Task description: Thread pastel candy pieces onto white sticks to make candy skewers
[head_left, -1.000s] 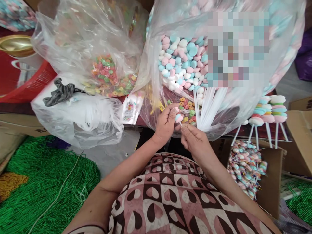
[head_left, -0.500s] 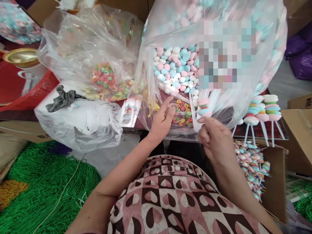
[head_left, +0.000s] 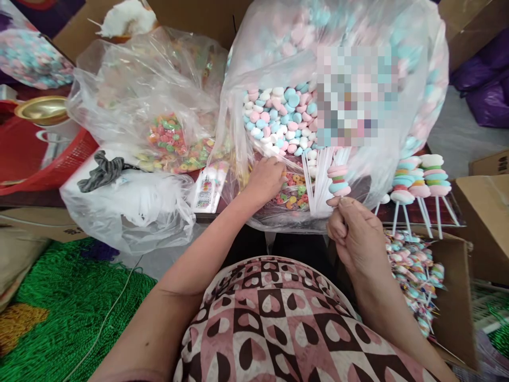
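Note:
My right hand (head_left: 356,233) is closed round the white stick of a candy skewer (head_left: 338,179) that carries a few pink, white and blue discs, held upright in front of a big clear bag of pastel candies (head_left: 286,114). My left hand (head_left: 265,179) reaches into the mouth of that bag, fingers curled down onto small ring-shaped candies (head_left: 293,192); whether it holds one is hidden. A bundle of white sticks (head_left: 318,178) stands in the bag between my hands.
Finished skewers (head_left: 421,178) stand at the right above a cardboard box of wrapped lollipops (head_left: 413,276). A second clear bag of coloured rings (head_left: 170,138), a white bag (head_left: 131,204) and a red basket (head_left: 59,159) lie left. Green cord (head_left: 63,307) covers the floor.
My hands parted: the right one drew the loaded skewer to the right and upright, while the left one went forward into the bag onto the ring candies.

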`<state>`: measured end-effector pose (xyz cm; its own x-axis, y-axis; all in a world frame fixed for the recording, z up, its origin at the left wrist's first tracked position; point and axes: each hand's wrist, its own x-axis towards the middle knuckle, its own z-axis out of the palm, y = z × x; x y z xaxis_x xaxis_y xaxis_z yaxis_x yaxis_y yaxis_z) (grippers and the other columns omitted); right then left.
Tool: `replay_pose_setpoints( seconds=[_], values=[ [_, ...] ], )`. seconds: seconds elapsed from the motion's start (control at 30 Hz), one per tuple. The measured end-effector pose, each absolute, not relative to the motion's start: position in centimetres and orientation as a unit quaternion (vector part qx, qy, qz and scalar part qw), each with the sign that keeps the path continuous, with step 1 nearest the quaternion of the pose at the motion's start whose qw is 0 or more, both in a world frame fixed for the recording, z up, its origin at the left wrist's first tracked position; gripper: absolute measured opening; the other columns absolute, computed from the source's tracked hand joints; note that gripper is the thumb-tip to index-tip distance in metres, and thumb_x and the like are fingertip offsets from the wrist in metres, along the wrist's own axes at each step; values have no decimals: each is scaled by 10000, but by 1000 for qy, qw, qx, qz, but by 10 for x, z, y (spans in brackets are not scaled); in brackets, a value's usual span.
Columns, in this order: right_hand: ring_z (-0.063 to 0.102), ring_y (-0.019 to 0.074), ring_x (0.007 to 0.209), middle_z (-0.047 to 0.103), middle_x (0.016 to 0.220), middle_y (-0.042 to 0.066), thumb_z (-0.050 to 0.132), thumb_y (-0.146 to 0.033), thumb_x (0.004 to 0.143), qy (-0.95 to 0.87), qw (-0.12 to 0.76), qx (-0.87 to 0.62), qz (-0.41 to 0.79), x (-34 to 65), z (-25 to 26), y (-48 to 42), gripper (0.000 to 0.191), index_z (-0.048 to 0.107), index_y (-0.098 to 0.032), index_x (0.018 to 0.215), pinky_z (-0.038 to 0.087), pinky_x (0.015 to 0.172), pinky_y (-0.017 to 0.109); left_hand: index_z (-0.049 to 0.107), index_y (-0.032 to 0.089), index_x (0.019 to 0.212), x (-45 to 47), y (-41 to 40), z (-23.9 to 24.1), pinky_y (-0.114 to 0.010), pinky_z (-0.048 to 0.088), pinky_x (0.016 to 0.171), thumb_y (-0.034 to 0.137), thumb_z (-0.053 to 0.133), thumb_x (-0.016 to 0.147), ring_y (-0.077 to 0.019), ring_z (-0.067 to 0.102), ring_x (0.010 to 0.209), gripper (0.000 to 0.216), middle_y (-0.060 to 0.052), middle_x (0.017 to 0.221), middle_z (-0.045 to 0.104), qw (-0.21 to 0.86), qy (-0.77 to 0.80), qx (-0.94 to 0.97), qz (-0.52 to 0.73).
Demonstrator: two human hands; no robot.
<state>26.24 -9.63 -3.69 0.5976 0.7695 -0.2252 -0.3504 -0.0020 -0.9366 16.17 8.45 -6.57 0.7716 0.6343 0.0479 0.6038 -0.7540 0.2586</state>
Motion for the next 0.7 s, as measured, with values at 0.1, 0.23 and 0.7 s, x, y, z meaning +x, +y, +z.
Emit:
replay_pose_setpoints(
  seconds=[0.1,0.23,0.7],
  values=[
    [222,46,348,344,409,-98,627,-372,868,-183,670,-586,418,259,-40,-96,207,659,-170,836,157,380,215,657,144,1028,157,78,-63,-419,418,903,208,497,902,-282,557,1035,213,-118,1064,641,109,320,939,62],
    [238,47,363,354,418,-92,625,-382,870,-188,658,-588,431,254,-42,-95,216,665,-173,831,161,387,208,651,162,1084,156,67,-56,-416,411,905,177,452,917,-274,568,1040,261,-109,1072,655,97,301,947,51],
    [268,62,397,368,427,-88,580,-431,903,-286,561,-623,465,243,-54,-99,280,670,-166,889,180,421,215,638,197,986,132,69,-75,-260,491,780,249,605,847,-125,625,819,153,-10,906,692,578,359,631,373]
  ],
)
